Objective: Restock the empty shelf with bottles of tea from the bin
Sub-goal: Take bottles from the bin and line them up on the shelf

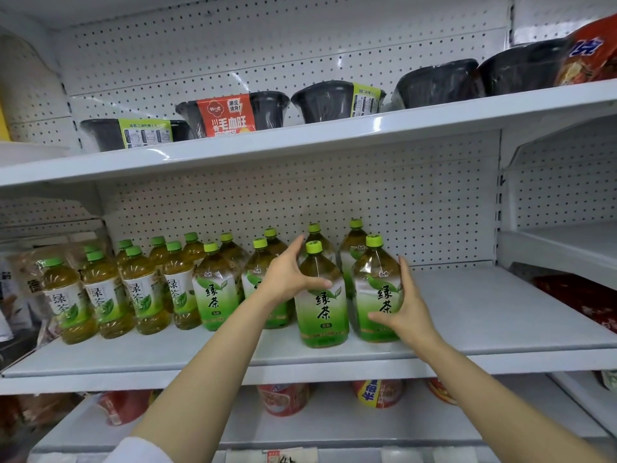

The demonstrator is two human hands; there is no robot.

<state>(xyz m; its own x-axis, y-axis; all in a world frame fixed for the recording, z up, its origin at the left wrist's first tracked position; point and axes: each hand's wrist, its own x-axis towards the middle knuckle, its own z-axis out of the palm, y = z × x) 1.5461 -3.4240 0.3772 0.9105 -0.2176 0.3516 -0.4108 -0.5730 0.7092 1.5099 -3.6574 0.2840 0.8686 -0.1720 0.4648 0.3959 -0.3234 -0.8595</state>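
Observation:
Several green-capped tea bottles stand on the white middle shelf (484, 315), smaller ones (103, 295) at the left and larger ones from the centre. My left hand (287, 274) holds the front centre tea bottle (322, 315) from its left side, thumb across the front. My right hand (405, 309) holds the neighbouring right tea bottle (377, 282) from its right side, thumb low on the label. Both bottles stand upright on the shelf, side by side. The bin is out of view.
The right half of the middle shelf is bare white board. The shelf above (334, 135) carries black instant-food bowls (327, 101). Below, red cup noodles (283, 399) sit on a lower shelf. A perforated back panel (400, 202) closes the rear.

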